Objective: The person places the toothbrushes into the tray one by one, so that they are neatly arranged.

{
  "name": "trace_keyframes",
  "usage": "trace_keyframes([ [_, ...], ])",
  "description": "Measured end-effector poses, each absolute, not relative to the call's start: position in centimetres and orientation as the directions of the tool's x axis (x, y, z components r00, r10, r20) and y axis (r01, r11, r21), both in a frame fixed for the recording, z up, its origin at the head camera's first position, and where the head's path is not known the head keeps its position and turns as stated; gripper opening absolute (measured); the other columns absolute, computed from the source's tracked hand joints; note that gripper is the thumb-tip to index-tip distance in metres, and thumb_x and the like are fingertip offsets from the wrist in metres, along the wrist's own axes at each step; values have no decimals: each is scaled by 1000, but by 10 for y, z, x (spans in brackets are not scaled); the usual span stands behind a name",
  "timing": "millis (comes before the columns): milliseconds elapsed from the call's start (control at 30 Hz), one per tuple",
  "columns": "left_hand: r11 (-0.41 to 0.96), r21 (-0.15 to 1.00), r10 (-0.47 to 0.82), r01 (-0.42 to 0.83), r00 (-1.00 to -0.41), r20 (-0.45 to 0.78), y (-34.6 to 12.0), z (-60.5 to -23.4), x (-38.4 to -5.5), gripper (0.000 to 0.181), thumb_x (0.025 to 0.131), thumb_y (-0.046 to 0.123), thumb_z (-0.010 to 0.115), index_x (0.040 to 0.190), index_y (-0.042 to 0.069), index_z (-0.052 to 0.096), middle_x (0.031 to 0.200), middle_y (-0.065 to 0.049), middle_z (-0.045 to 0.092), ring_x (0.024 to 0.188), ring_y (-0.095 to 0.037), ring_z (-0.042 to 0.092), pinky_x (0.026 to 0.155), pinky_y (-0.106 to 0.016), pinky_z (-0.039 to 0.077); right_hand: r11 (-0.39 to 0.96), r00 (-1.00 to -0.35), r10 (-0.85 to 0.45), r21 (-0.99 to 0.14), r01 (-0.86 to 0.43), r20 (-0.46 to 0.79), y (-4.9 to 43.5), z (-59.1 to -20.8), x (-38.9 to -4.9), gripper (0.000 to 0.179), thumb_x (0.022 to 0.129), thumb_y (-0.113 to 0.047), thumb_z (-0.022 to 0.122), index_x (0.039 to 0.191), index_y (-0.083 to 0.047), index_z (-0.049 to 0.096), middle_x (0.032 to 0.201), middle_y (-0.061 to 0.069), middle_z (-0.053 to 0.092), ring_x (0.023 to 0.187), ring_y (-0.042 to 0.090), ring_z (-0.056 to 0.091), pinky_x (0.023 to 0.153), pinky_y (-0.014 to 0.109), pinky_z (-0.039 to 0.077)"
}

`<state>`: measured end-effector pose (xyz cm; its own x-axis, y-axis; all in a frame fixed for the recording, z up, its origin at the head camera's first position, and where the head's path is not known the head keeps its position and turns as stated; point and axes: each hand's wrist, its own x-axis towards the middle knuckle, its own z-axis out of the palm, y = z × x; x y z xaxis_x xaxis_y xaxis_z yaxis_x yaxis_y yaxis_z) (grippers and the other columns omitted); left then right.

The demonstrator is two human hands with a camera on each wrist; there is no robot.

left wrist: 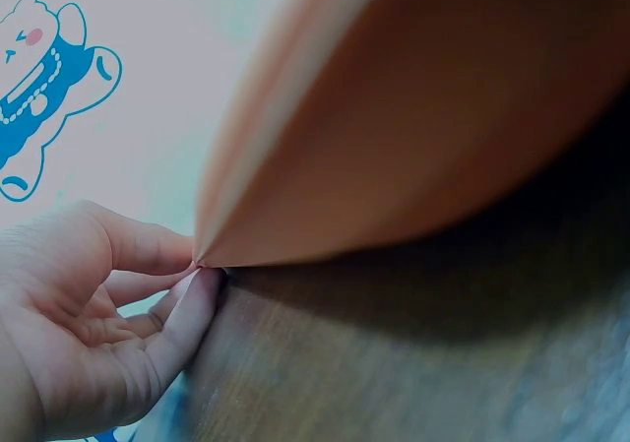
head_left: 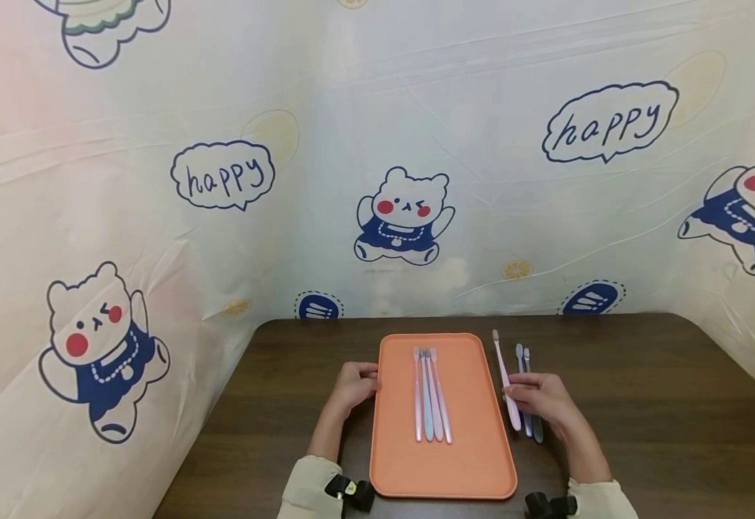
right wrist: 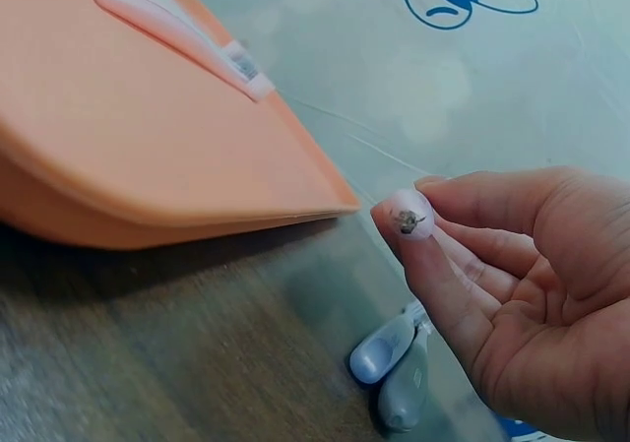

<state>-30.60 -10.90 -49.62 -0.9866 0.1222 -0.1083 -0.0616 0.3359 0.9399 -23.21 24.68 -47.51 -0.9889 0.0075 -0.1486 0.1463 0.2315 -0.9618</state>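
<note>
An orange tray [head_left: 442, 472] lies on the table. My left hand [head_left: 354, 387] holds its left rim, pinched between thumb and fingers in the left wrist view. Between the thumb and fingers of my right hand [head_left: 542, 396] is a pink toothbrush [head_left: 502, 364], held just beyond the tray's right side; its handle end [right wrist: 411, 214] faces the right wrist camera. Several toothbrushes lie side by side in the tray, among them a blue toothbrush [head_left: 427, 411] and a pink toothbrush [head_left: 444, 411]. Two bluish toothbrushes [right wrist: 382, 351] lie on the table, partly hidden by the right hand in the head view.
The dark wooden table [head_left: 663, 404] extends on both sides of the tray. Behind it hangs a pale curtain [head_left: 481, 130] printed with cartoon bears. Each sleeve has a black camera mount [head_left: 549, 504] at the wrist.
</note>
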Motion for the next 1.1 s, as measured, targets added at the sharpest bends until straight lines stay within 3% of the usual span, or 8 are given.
trace_keyframes([
  [567,330,941,128,-69,-985,-117,-108,-498,-304,44,85,-6,63,129,-12,62,106,-19,65,87,-14,65,78,-35,62,238,-990,5,-961,138,-141,242,-475,-230,43,96,-5,63,129,22,55,112,26,73,93,15,73,85,37,62],
  [1100,327,943,118,-67,-987,-111,-107,-492,-304,43,84,-6,63,127,-12,63,105,-21,65,83,-16,65,78,-36,61,282,-986,-8,-947,156,-165,238,-470,-233,42,96,-5,64,129,19,56,116,31,71,96,23,75,85,41,62],
])
